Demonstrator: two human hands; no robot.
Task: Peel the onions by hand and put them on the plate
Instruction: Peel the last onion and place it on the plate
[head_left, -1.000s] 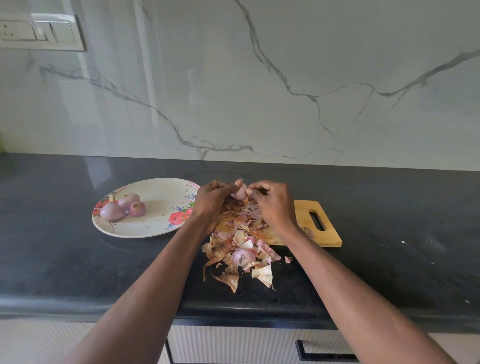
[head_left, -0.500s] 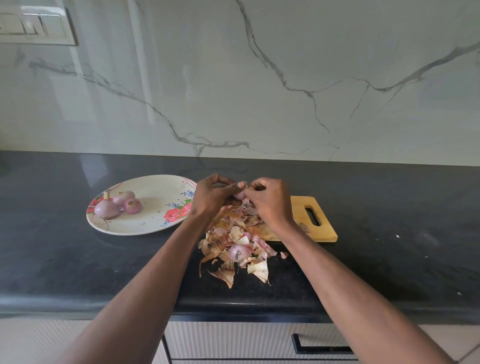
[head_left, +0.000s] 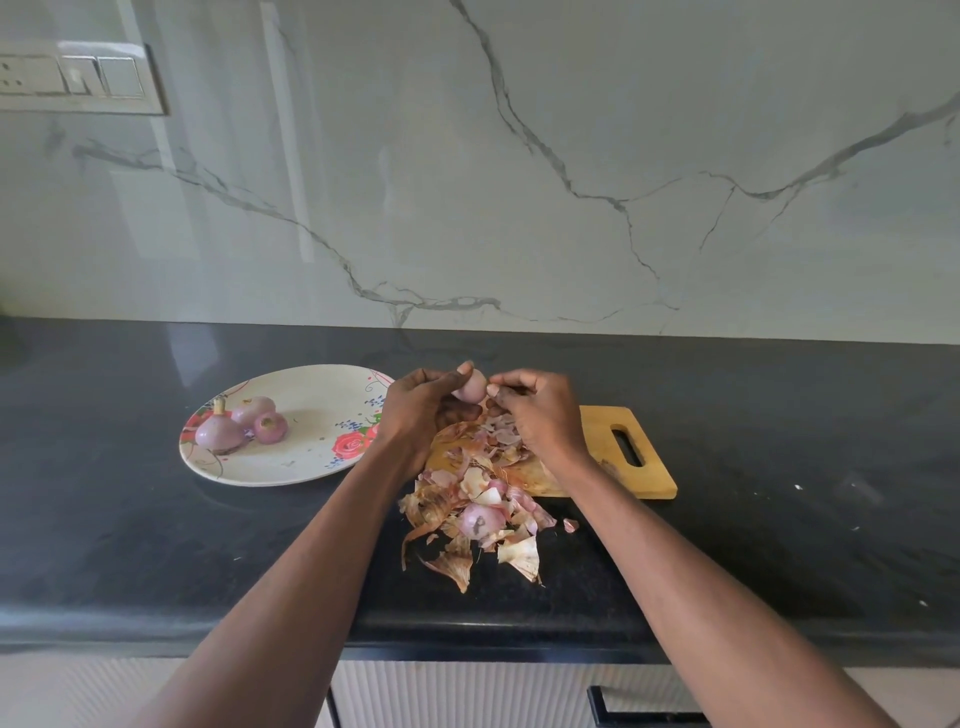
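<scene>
My left hand (head_left: 423, 410) grips a small pale pink onion (head_left: 471, 388) above the wooden cutting board (head_left: 644, 467), thumb on top of it. My right hand (head_left: 540, 413) meets it from the right, fingertips curled and pinching at the onion's skin. Three peeled onions (head_left: 239, 427) lie together on the left part of the floral plate (head_left: 311, 462). One more onion (head_left: 480, 519) sits in the heap of peels below my hands.
A heap of dry onion peels (head_left: 462, 525) spreads from the board over the black counter (head_left: 130, 545) toward its front edge. A marble wall stands behind, with a switch panel (head_left: 78, 78) at upper left. A drawer handle (head_left: 639, 714) shows below the counter.
Both hands stay together over the board; the onion has turned in my left hand and shows more between the fingertips. The camera shifted slightly.
</scene>
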